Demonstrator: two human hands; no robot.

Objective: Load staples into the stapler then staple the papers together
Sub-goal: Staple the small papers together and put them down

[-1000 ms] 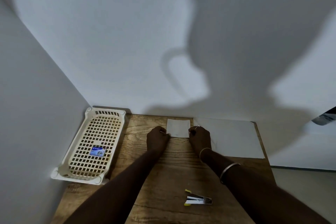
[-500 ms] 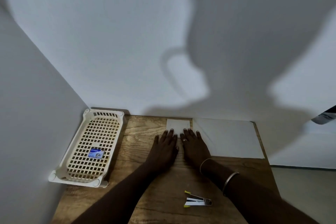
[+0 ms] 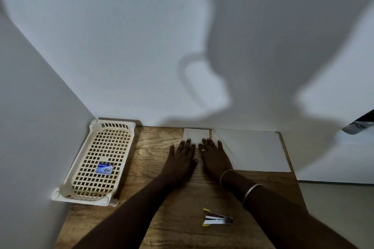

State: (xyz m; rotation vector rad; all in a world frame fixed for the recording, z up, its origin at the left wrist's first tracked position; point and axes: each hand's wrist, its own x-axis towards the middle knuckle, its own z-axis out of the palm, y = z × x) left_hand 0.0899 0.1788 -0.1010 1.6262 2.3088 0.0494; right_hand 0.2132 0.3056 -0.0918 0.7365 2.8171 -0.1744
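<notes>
Both my hands lie flat, palms down, fingers spread, side by side on the wooden counter (image 3: 176,226) at abt 12 o'clock from me. Left hand (image 3: 182,159) and right hand (image 3: 214,157) grip nothing; fingertips press the near edge of a small white paper (image 3: 196,134) that sits vs. the back wall. Right hand's outer fingers also overlap the left corner of a bigger white sheet (image 3: 257,149), which lies just beside the small paper, at abt 1 o'clock. Ring on a right-hand finger, two bangles (image 3: 251,190) on that forearm.

Stapler (image 3: 218,218) w/ yellow tips lies at 6 o'clock, between my forearms, well apart from the hands, hinged open in a V. Cream lattice tray (image 3: 89,196) at 9–10 o'clock along the left wall; a small blue staple box (image 3: 104,168) rests inside it, toward the near half. Can't tell if the stapler is loaded.
</notes>
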